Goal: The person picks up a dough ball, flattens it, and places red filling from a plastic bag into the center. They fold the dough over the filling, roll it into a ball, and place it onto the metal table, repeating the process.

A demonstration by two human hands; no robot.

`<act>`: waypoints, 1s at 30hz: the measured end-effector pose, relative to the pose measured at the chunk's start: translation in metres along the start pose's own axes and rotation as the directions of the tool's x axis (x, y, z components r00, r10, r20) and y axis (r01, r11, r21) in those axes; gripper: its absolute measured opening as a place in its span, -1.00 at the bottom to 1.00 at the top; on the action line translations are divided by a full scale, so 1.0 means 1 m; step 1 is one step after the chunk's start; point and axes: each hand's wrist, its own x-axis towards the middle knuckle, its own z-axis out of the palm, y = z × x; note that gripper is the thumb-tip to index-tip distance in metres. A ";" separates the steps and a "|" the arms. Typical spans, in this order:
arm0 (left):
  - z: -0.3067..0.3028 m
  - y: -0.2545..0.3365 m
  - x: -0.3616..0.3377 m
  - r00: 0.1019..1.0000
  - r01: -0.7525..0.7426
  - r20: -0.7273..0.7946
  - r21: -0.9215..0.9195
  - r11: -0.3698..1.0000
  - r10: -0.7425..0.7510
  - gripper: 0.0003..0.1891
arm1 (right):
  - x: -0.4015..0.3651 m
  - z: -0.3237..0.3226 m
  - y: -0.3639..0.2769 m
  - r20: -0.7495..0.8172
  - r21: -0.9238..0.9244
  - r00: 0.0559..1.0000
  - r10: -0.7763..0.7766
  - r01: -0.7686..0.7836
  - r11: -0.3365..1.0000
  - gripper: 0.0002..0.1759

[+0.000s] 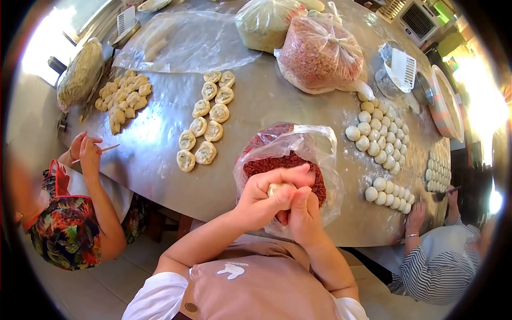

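Both hands meet in front of my chest, over the near side of an open plastic bag (pixel 329 176) of dark red filling (pixel 272 166). Between them a pale piece of dough (pixel 274 189) shows in part; the fingers cover most of it. My left hand (pixel 264 200) is curled round the dough. Pressed against it from the right is my right hand (pixel 305 216), its fingers closed at the dough. Beyond the bag, to the left, two rows of flat dough rounds (pixel 214 130) with pale filling lie on the metal table (pixel 160 184).
Dough lumps (pixel 125 98) lie at left, by a person's hands (pixel 88 152) holding a thin stick. Smooth dough balls (pixel 378 133) cover the right side, near another person's hand (pixel 415 218). A bag of pink filling (pixel 320 53) and a plastic sheet (pixel 186 42) lie farther back.
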 end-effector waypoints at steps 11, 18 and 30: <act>0.001 -0.014 -0.002 1.000 0.027 0.006 0.118 0.993 -0.028 -0.40 | -0.006 0.006 -0.006 -0.077 0.026 0.996 0.047 -0.045 0.999 -0.26; 0.015 -0.020 -0.009 0.992 0.108 -0.087 0.148 0.983 -0.096 -0.23 | -0.014 -0.004 -0.012 -0.145 -0.044 0.989 -0.008 0.001 0.999 -0.59; 0.018 -0.009 -0.001 0.940 0.338 0.064 -0.053 0.940 -0.335 -0.17 | -0.185 -0.275 0.023 -0.924 0.178 0.315 0.215 -0.142 0.974 -0.61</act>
